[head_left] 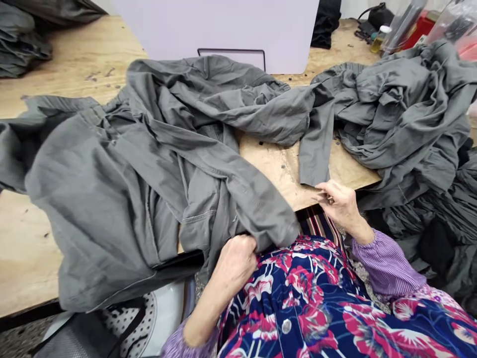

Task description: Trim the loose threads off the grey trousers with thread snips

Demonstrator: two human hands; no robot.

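A large grey garment [156, 164] lies spread and crumpled over the wooden table [74, 64]. My left hand [236, 261] is closed in a fist on the garment's lower edge, just off the table's front edge. My right hand [337, 201] rests at the table's front edge with its fingers pinched together on a small object I cannot make out, right under the end of a grey sleeve [315, 159].
A heap of more grey garments [406, 114] fills the right side and spills off the table. A pale panel [223, 25] stands at the back. Folded grey cloth [18, 40] sits at far left. Bottles and bags [406, 25] are at top right.
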